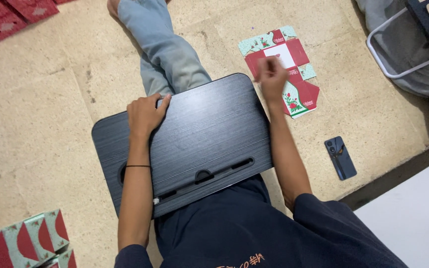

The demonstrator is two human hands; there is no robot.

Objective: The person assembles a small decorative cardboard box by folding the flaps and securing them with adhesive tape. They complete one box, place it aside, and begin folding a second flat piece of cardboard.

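A person is sitting on a tan floor [35, 124] with a black lap desk [194, 139] lying across the lap in the middle of the frame, one grey-trousered leg [167, 54] stretching toward the top edge. The left hand [145, 115] is resting on the desk's upper left edge, fingers spread wide and curling over the rim, apparently steadying the board so that it stays level; it is holding nothing else. The right hand [271, 77] is reaching past the desk's upper right corner, its fingers drawn narrow in a pinch on the flat box blank [286, 69], a red, white and pale green die-cut card lying unfolded on the floor just right of the desk, in the upper middle of the frame. The pinch is landing near the blank's centre, where the hand is hiding part of it. A dark phone [340, 158] is lying on the floor at right, well apart from the desk, seemingly kept out of the way. Folded boxes [23, 243] in the same pattern are sitting at the lower left corner, red flat pieces [6, 15] at the upper left, and a wire basket [398, 49] at the upper right.
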